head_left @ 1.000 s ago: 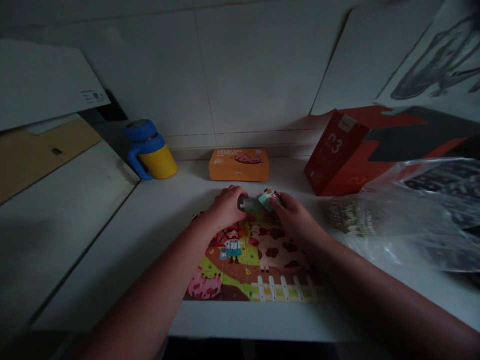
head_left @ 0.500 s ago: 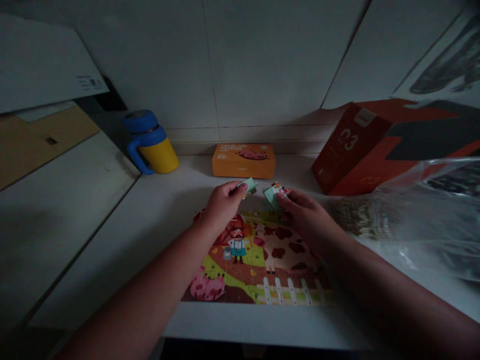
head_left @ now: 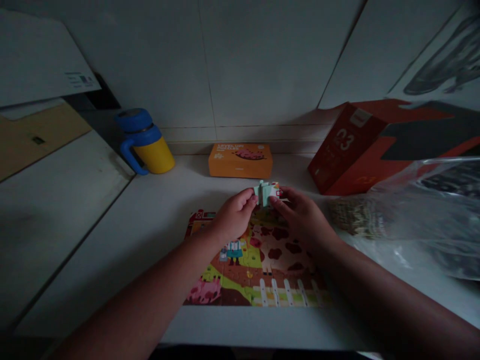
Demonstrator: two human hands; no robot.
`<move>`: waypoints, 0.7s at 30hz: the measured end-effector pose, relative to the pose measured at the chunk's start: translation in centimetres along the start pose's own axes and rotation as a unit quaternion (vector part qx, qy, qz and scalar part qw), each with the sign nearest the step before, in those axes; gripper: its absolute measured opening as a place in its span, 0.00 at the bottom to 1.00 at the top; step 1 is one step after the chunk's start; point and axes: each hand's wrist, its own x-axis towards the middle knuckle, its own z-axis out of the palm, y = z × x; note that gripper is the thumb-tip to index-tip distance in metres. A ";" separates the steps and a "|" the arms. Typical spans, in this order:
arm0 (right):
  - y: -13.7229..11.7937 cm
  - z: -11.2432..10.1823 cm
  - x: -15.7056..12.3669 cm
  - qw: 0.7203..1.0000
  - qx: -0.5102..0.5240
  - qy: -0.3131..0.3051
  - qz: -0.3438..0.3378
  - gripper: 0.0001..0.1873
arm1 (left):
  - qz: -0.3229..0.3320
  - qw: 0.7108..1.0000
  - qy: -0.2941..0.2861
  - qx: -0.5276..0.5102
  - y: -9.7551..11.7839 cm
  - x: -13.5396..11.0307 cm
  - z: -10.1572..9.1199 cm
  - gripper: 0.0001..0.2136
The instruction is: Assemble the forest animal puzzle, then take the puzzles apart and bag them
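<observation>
My left hand (head_left: 240,210) pinches pale green puzzle pieces (head_left: 258,191) at their left side. From the right, my right hand (head_left: 296,205) grips more puzzle pieces (head_left: 268,193), pale green with some white, red and orange. The two groups meet or overlap between my fingertips; how many there are I cannot make out. Below my hands a farm-scene jigsaw puzzle (head_left: 275,252) lies joined on the white table, showing a cow, a pig, a fence and a figure. My left hand and forearm cover part of its left side, my right arm its right edge.
An orange puzzle box (head_left: 240,167) stands against the wall behind my hands. Left of it is a blue and yellow mug (head_left: 153,152) with a handle. On the right are a red box (head_left: 347,155) and a clear plastic bag (head_left: 420,220).
My hands have come together, and the pieces that were apart now meet between them. My left hand moved right. The view has shifted slightly.
</observation>
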 end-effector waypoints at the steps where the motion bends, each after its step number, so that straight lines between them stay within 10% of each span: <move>1: -0.1 0.0 0.0 1.000 -0.005 -0.010 0.002 0.24 | 0.007 1.000 0.001 0.026 0.1 -0.1 0.1 0.13; 10: 0.0 -0.5 0.5 0.994 -0.014 -0.033 -0.101 0.19 | 0.041 0.993 -0.012 0.113 0.3 0.0 -0.7 0.14; 15: -0.7 -3.0 1.6 0.965 -0.184 0.094 -0.159 0.17 | 0.117 0.959 0.058 0.251 -0.4 0.3 -1.3 0.10; 21: 0.3 -4.0 2.5 0.985 -0.113 0.110 -0.076 0.19 | 0.116 0.898 -0.018 0.424 -1.8 0.5 -0.3 0.28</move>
